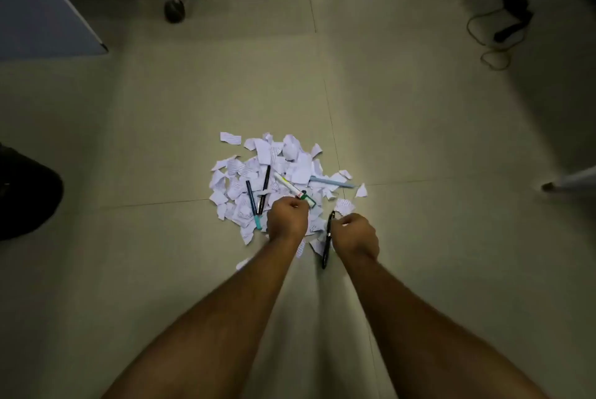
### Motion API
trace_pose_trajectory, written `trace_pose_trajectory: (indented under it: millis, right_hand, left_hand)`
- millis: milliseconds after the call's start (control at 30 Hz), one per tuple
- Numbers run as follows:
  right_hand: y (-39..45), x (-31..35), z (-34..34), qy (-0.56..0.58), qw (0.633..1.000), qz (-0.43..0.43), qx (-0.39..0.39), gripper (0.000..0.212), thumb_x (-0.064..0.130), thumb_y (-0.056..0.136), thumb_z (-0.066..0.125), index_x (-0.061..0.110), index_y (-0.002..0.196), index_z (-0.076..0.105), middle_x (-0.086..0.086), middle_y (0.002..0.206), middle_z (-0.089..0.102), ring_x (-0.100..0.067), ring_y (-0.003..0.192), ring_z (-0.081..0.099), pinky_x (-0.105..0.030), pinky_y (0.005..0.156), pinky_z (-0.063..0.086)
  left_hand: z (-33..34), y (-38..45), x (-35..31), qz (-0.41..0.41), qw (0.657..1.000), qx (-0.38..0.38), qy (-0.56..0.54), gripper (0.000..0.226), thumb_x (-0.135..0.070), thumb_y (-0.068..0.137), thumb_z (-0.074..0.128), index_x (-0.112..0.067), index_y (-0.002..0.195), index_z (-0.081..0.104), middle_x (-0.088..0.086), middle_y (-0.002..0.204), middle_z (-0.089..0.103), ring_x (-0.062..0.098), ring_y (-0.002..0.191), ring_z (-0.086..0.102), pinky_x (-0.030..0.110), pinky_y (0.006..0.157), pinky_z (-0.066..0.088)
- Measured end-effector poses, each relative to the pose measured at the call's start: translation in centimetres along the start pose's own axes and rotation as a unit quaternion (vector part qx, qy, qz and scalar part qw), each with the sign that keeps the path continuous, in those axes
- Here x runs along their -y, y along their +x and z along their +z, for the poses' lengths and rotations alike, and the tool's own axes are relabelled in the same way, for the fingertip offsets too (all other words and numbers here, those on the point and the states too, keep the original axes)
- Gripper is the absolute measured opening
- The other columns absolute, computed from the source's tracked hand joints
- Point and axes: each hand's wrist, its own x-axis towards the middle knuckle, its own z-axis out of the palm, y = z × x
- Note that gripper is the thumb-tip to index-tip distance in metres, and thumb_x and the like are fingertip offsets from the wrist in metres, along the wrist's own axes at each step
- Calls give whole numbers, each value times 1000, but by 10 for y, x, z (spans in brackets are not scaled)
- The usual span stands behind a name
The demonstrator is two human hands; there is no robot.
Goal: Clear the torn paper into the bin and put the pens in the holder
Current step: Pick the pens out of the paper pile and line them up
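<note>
Head view: right hand grips black pen over paper scraps.

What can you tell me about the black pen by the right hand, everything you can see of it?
The black pen is slim, dark and glossy, plastic by its look. It points almost straight toward and away from the camera, near end by the floor tiles, far end up at the right hand, whose curled fingers seem to pinch its upper part. It sits at the near right edge of the torn paper pile. No cap or clip is clear.
</note>
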Motion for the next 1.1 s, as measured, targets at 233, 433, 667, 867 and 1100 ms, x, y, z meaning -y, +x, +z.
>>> trace_pose_trajectory:
  millis: [233,433,667,867,1100]
  right_hand:
    - [26,-22,42,-61,997,-52,-19,35,51,86,61,19,100,69,-6,103,72,-30,95,67,-29,75,48]
    - [32,-25,53,-37,999,-36,-16,31,43,83,66,20,104,67,-6,107,71,-29,99,66,-29,76,47]
    - [34,-24,56,34,998,-29,-39,24,42,77,68,21,88,66,1,85,68,-23,78,61,-27,67,47]
    - [38,-26,34,219,971,-53,-83,15,27,79,75,16,87,70,3,73,66,-18,69,62,-24,63,43]
    - [52,-96,4,259,950,57,-167,12,30,80,76,22,86,68,4,73,66,-24,79,67,-28,71,48]
  left_hand:
    - [31,49,5,-47,996,-29,71,46,-51,81,70,-8,97,70,13,100,73,33,91,70,40,78,59]
    - [40,73,9,-88,996,-4,30,50,-51,69,77,-7,91,66,9,96,74,31,85,71,42,77,60]
    - [35,61,6,-55,998,5,13,45,-50,68,72,-11,92,72,8,90,75,28,80,70,34,68,59]
    - [39,41,-13,85,986,51,132,43,-53,75,68,-12,88,72,4,83,71,24,76,62,27,61,41]
    - [92,-5,-24,169,909,265,276,30,-41,72,72,-11,76,67,2,58,62,15,52,61,26,43,46]
